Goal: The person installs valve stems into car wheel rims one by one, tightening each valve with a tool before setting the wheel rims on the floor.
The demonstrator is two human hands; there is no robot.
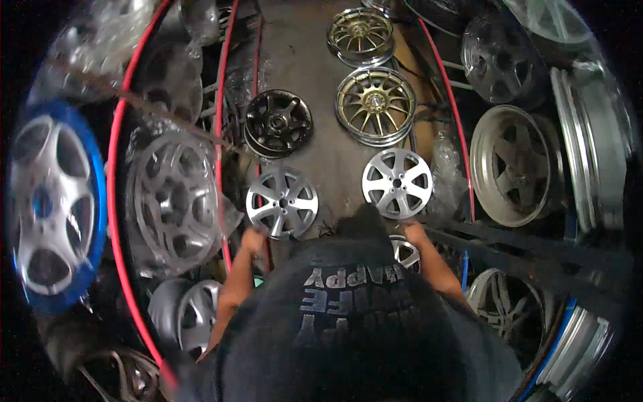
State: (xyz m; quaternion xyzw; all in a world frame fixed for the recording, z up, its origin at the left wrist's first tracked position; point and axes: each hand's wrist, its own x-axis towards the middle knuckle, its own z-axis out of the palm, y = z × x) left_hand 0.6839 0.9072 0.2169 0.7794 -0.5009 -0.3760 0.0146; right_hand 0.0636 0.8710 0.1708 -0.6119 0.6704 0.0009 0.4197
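Observation:
My left hand (254,240) is closed at the near-left edge of a silver multi-spoke alloy wheel (310,203), its fingers partly hidden by blur and shadow. On the other side, my right hand (413,234) closes on the near edge of a brighter silver alloy wheel (378,185). Both wheels face up, apart from each other, in front of my body. Beyond the left one lies a dark, glossy wheel (280,123). Past the right one are a gold-spoked wheel with a polished lip (376,100) and a similar gold wheel (360,32).
Racks with red rails (115,174) flank the narrow grey floor aisle (309,60). Plastic-wrapped wheels (175,201) and a blue-edged wheel (45,204) fill the left side. At right are a bare metal wheel (512,164) and a dark beam (509,251) near my right arm.

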